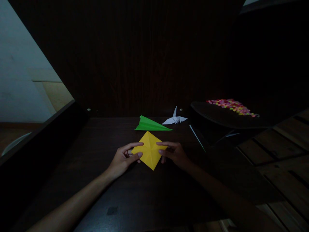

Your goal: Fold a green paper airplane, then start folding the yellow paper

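Both hands pinch a yellow paper point(149, 149) on the dark table point(145, 193): the left hand point(123, 158) grips its left corner, the right hand point(174, 153) its right. Just beyond lies a green paper plane point(151, 124), then a white crane point(175, 119).

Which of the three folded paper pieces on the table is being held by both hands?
The yellow paper, pinched by the left hand and right hand. The green plane and white crane lie untouched behind it.
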Motion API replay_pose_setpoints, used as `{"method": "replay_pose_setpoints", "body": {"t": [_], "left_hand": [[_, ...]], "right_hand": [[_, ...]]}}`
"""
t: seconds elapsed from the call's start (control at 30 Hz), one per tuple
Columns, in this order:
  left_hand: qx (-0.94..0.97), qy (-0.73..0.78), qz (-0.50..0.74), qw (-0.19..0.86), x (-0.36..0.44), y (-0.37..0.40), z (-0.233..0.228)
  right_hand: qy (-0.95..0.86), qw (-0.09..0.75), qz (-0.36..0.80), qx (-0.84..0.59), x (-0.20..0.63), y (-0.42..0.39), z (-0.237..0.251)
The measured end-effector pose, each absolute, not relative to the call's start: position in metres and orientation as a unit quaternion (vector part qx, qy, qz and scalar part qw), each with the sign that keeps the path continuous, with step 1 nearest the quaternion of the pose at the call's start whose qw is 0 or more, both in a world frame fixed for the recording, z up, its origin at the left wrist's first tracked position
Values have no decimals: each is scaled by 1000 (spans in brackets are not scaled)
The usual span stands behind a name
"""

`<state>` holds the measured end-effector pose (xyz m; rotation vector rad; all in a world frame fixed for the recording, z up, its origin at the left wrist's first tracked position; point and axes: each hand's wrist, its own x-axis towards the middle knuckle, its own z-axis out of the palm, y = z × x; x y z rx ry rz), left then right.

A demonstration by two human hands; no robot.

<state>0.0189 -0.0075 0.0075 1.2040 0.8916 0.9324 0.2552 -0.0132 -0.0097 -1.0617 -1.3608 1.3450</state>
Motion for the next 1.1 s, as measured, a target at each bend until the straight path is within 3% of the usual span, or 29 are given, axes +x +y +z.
{"method": "replay_pose_setpoints", "body": {"t": [0.6, 1.1], "left_hand": [[507, 399, 400, 651, 18, -5, 5], [486, 327, 430, 687, 13, -7, 4]], "right_hand": [[-512, 458, 579, -439, 253, -11, -8], [-490, 481, 634, -356, 263, -9, -15]]}}
